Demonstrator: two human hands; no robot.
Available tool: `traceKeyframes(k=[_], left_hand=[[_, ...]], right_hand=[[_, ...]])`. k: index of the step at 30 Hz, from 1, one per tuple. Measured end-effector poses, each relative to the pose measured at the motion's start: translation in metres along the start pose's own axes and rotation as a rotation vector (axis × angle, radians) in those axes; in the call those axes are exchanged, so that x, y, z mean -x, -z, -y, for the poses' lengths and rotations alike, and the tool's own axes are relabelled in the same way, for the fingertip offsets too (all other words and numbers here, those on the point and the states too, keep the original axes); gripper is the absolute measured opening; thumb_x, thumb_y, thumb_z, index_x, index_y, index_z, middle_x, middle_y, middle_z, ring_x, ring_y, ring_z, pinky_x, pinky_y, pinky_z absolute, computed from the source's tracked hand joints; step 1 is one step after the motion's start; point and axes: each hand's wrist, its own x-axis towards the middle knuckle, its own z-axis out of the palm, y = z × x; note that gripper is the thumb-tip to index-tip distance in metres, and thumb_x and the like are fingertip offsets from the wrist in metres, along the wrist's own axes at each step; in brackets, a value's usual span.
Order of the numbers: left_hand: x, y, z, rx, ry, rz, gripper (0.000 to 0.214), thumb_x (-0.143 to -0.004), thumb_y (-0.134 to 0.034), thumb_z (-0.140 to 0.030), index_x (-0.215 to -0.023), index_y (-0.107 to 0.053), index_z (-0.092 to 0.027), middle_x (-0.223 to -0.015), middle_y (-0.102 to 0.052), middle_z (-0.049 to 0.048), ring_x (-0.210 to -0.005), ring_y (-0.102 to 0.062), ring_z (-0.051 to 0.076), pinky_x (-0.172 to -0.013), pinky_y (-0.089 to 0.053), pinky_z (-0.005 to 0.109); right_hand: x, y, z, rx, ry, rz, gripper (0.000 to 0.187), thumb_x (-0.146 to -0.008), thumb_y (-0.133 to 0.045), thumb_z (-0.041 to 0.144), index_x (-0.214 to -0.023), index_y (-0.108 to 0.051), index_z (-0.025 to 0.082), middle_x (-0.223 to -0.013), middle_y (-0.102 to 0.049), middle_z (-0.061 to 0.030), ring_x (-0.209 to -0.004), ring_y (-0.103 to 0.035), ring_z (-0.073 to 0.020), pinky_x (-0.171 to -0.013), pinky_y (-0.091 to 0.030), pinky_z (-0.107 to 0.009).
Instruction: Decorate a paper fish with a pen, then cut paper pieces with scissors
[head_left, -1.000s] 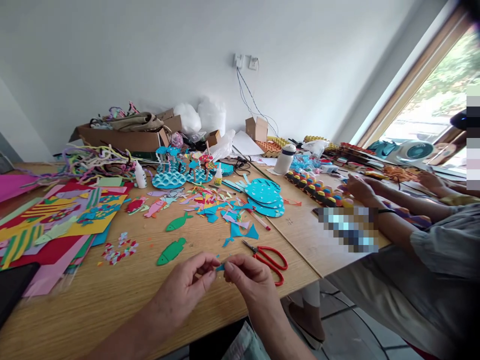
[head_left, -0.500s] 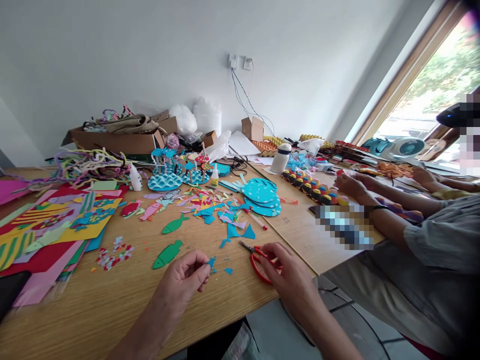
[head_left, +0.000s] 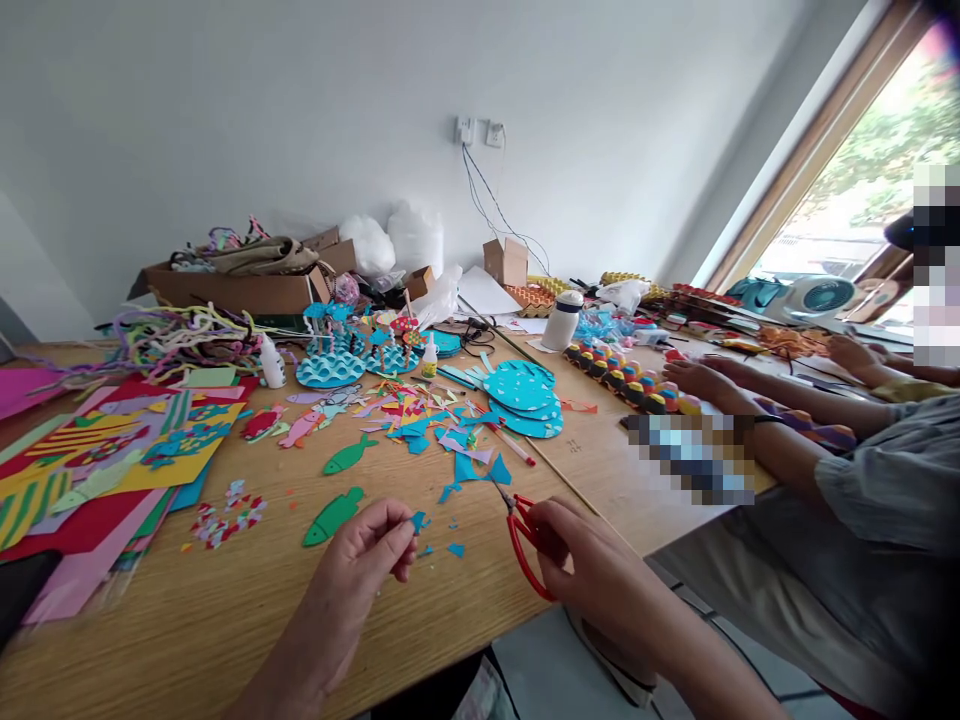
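Observation:
Between the thumb and fingers of my left hand (head_left: 379, 550) a small blue paper piece (head_left: 419, 522) is pinched. My right hand (head_left: 574, 550) grips red-handled scissors (head_left: 519, 530) by the handles, near the table's front edge. Their blades look closed and point up and left. Small blue scraps (head_left: 456, 550) lie between my hands. Left of my left hand are a green paper fish (head_left: 330, 518) and, farther back, another green fish (head_left: 349, 455). A cluster of tiny coloured scraps (head_left: 229, 515) lies farther left.
Coloured paper sheets (head_left: 105, 500) are stacked at left. Behind are mixed scraps (head_left: 420, 405), blue dotted ovals (head_left: 525, 395), a white glue bottle (head_left: 272, 362) and a thin stick (head_left: 577, 490). At right, a co-worker's hands (head_left: 705, 378) are over a colourful braided strip (head_left: 630, 380).
My right hand has moved slightly right and toward me with the scissors, their tips turned more upward. My left hand keeps its pinch on the blue piece, almost in place.

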Motion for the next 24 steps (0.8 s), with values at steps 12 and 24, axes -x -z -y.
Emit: traceKeyframes(k=[12, 24], left_hand=[[-0.002, -0.015, -0.002, 0.207, -0.027, 0.086, 0.012, -0.071, -0.065, -0.030, -0.070, -0.061, -0.019, -0.069, -0.063, -0.0011, -0.069, -0.057, 0.014, -0.063, -0.047, 0.024], [-0.001, -0.021, -0.005, 0.279, -0.013, 0.103, 0.011, -0.068, -0.069, -0.028, -0.067, -0.063, -0.018, -0.071, -0.064, 0.0000, -0.070, -0.058, 0.015, -0.069, -0.049, 0.027]], right_hand=[[0.023, -0.037, 0.038, -0.581, 0.110, -0.015, 0.021, -0.077, -0.047, 0.039, -0.072, -0.045, 0.019, -0.067, -0.045, 0.0022, -0.062, -0.040, -0.0124, -0.055, -0.032, -0.022], [0.007, -0.044, 0.051, -0.536, 0.062, -0.060, 0.021, -0.076, -0.046, 0.032, -0.061, -0.036, 0.020, -0.056, -0.038, 0.0041, -0.052, -0.032, -0.0105, -0.049, -0.025, -0.022]])
